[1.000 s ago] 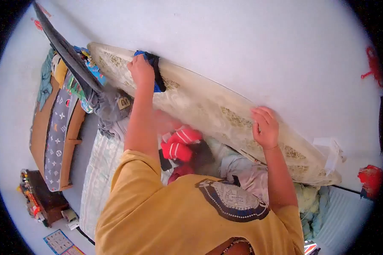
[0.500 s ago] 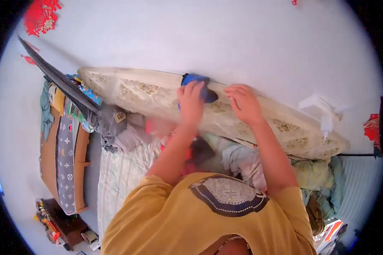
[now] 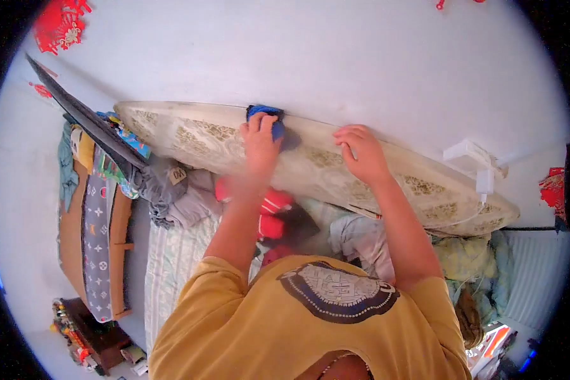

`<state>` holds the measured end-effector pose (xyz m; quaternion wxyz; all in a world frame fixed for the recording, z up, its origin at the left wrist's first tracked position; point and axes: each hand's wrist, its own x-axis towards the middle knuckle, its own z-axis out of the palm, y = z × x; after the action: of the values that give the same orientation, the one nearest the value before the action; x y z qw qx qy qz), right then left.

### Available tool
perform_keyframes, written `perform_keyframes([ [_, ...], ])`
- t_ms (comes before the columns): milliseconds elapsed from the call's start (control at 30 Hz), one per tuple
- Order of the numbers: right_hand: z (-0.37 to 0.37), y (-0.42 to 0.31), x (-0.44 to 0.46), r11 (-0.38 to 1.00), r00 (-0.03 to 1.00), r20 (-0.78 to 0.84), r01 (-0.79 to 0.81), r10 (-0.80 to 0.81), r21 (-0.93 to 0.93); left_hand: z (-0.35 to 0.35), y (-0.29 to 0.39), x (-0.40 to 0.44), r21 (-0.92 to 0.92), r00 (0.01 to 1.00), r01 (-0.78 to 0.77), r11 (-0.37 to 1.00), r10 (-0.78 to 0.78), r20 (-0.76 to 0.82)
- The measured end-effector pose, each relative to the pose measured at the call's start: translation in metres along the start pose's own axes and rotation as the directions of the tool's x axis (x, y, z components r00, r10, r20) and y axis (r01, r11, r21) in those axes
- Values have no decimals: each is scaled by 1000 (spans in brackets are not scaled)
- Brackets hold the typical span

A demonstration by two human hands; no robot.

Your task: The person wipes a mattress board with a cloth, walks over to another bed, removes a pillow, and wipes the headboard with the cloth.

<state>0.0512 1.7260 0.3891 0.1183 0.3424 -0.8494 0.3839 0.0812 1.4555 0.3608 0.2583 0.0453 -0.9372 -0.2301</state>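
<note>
A long cream headboard (image 3: 310, 161) with a brownish-gold pattern stands against the white wall. My left hand (image 3: 259, 136) grips a blue cloth (image 3: 266, 117) and presses it on the headboard's upper edge, left of the middle. The cloth's dark lower part hangs beside my fingers and partly hides behind them. To the right, my right hand (image 3: 364, 155) is at the headboard's upper part, fingers loosely bent and thumb apart, with nothing in it.
Below the headboard is a bed with a pale striped sheet (image 3: 174, 272), red clothing (image 3: 275, 202) and grey clothes (image 3: 196, 196). A dark upright panel (image 3: 88, 114) leans at the left. A white charger (image 3: 484, 182) with a cable is at the right.
My left hand has slid left along the headboard's upper edge with the blue cloth. My right hand has stayed almost where it was.
</note>
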Motion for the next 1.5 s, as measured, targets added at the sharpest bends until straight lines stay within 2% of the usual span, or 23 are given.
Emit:
perform_keyframes([
  [33, 2, 1, 1, 1000, 1000, 0, -10, 10, -4, 1, 8, -2, -27, 999, 41, 999, -40, 36],
  [133, 6, 3, 0, 1000, 1000, -29, -7, 7, 16, 9, 28, -4, -31, 997, 37, 999, -39, -72],
  [233, 5, 8, 1, 1000, 1000, -15, 28, -28, 8, -3, 23, 8, -85, 991, 128, 988, -124, 54],
  [367, 1, 7, -1, 999, 999, -31, 36, -37, -36, 2, -20, 15, -91, 999, -18, 996, 15, -34],
  [433, 2, 12, -2, 997, 997, -48, 53, -55, -49, -5, -35, 19, -156, 991, 65, 986, -81, -102],
  [467, 2, 13, -3, 998, 997, -43, 55, -57, -40, -6, -46, 21, -186, 988, 46, 981, -71, -133],
  [567, -1, 13, 0, 997, 996, -44, 79, -79, -10, -18, -47, 22, -319, 974, 201, 926, -223, -36],
  [600, -1, 13, 0, 997, 995, -48, 82, -82, -3, -33, -31, 23, -520, 884, 461, 719, -422, 201],
  [667, -2, 15, -3, 996, 995, -57, 84, -84, 10, -38, -16, 8, -783, 781, 572, 246, -456, 427],
  [700, -1, 18, -5, 996, 995, -61, 85, -84, 15, -39, -9, 0, -811, 728, 584, -33, -420, 541],
  [767, -1, 19, -6, 998, 997, -51, 55, -55, 15, -29, -6, -25, -787, 759, 613, -75, -223, 612],
  [833, -4, 15, -5, 1000, 1000, -20, -2, 2, 0, -28, 12, -42, -726, 723, 650, -223, -110, 682],
  [900, -6, 14, -6, 988, 991, 29, -130, 128, 87, -33, 41, -51, -598, 647, 652, -466, -68, 760],
  [933, -7, 13, -7, 973, 980, 57, -194, 188, 127, -36, 52, -52, -592, 689, 640, -489, 25, 724],
  [967, -8, 9, -10, 894, 960, 78, -280, 270, 349, -38, 60, -54, -531, 697, 626, -571, 105, 709],
  [1033, -5, -6, -23, 579, 900, 169, -393, 402, 714, -37, 68, -57, -378, 716, 596, -708, 255, 650],
  [1133, 3, -50, -52, 520, 884, 175, -403, 432, 753, -27, 71, -63, -328, 684, 639, -695, 319, 657],
  [1233, -6, -62, -66, 480, 836, 385, -542, 391, 690, -26, 88, -64, -421, 649, 711, -563, 296, 700],
  [1267, -5, -65, -70, 461, 843, 341, -519, 416, 720, -22, 90, -64, -445, 659, 685, -576, 231, 716],
  [1367, -13, -66, -75, 620, 790, 307, -609, 531, 495, -18, 109, -67, -687, 732, 642, -341, 6, 681],
  [1400, -12, -63, -78, 629, 746, 328, -665, 579, 402, -17, 111, -68, -689, 743, 625, -367, 6, 670],
  [1467, -7, -52, -87, 620, 648, 339, -759, 682, 201, 4, 96, -75, -738, 745, 619, -269, -98, 660],
  [1500, -13, -55, -90, 624, 645, 387, -756, 658, 198, 12, 91, -79, -755, 744, 617, -223, -150, 652],
])
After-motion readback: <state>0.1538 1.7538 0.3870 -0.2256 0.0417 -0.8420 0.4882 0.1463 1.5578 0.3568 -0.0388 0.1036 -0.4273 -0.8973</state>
